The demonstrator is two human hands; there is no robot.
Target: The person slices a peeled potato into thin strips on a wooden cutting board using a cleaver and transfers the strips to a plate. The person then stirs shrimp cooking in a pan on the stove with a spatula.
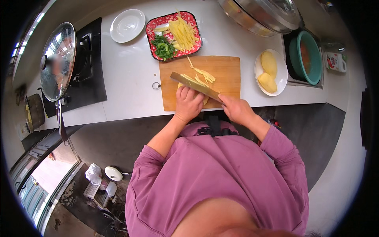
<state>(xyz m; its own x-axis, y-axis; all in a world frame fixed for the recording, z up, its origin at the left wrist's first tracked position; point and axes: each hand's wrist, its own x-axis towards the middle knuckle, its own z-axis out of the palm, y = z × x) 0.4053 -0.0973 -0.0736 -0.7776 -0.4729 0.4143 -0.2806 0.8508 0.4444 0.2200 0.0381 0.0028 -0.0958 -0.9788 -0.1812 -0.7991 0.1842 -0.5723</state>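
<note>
My right hand (237,109) grips the handle of a kitchen knife (192,85), whose wide blade slants up and left across a wooden cutting board (228,72). Under the curled fingers of my left hand (189,102) is a potato piece (206,99), mostly hidden by the hand and the blade. Cut potato strips (206,75) lie just beyond the blade, some against it. Behind the board, a red patterned tray (152,26) holds a heap of potato strips (184,34) and chopped greens (162,49).
Two peeled potatoes (269,63) rest on a white plate (257,75) to the right. Past them, a teal basin (314,80) sits in the sink. A large steel pot (248,17) stands behind. Leftward are another white plate (127,26) and a glass-lidded pan (59,80) on the stove.
</note>
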